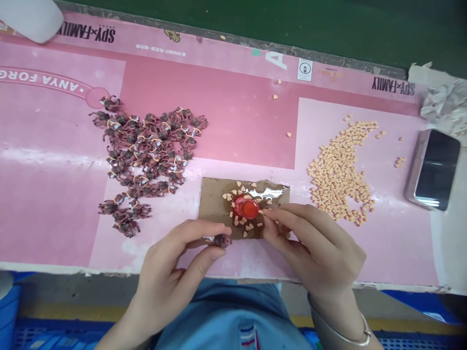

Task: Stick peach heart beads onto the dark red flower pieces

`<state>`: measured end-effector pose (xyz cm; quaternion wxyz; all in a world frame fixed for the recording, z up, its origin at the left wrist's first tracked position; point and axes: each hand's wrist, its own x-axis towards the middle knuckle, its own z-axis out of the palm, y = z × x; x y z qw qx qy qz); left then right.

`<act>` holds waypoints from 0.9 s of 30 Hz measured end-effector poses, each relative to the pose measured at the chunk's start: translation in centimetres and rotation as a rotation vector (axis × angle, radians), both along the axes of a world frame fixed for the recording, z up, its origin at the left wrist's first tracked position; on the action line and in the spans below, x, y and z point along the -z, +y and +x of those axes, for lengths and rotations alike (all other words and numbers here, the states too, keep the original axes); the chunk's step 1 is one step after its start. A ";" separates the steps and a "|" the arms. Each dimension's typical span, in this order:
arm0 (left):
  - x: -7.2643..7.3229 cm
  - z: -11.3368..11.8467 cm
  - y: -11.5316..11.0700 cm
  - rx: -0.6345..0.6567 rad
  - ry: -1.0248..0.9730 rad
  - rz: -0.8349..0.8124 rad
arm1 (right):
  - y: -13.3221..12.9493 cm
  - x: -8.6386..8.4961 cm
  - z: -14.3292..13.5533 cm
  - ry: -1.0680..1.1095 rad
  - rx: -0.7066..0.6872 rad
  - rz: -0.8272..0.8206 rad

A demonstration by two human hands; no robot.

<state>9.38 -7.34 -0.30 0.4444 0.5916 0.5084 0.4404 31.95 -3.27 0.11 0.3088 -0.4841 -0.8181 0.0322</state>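
My left hand (182,265) pinches a small dark reddish-brown figurine (221,240) between thumb and fingertips, just above the table's near side. My right hand (310,243) is closed in a pinch on a tiny beige piece (260,212), at the right edge of a small red dish (250,209). The dish sits on a brown cardboard piece (209,206) that has a wet, shiny patch. Several loose beige pieces lie around the dish. Part of the cardboard is hidden behind my right fingers.
Many similar figurines (149,146) lie in a pile at the left. A heap of beige pieces (335,175) spreads at the right, beside a phone (434,170) and crumpled paper (448,104). A white rounded object (34,17) is at the top left corner. Pink printed sheeting (219,116) covers the table.
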 end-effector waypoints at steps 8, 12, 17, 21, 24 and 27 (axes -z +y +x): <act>0.0 -0.2 0.5 0.008 -0.051 0.001 | 0.0 -0.2 -0.2 -0.020 -0.010 0.018; 0.6 -0.3 0.2 -0.151 -0.116 0.043 | -0.8 -0.6 0.2 0.040 0.052 0.007; 1.3 -0.8 0.6 -0.458 -0.118 0.231 | -2.3 -0.5 2.4 0.128 0.216 0.003; 0.0 -1.8 1.0 -0.500 -0.107 0.213 | -2.7 0.4 5.1 0.171 0.374 0.000; -0.8 -2.3 0.8 -0.600 -0.076 0.204 | -2.8 1.1 7.3 0.144 0.405 0.027; -0.6 -2.4 0.3 -0.609 -0.042 0.179 | -3.6 1.5 9.2 0.107 0.498 -0.031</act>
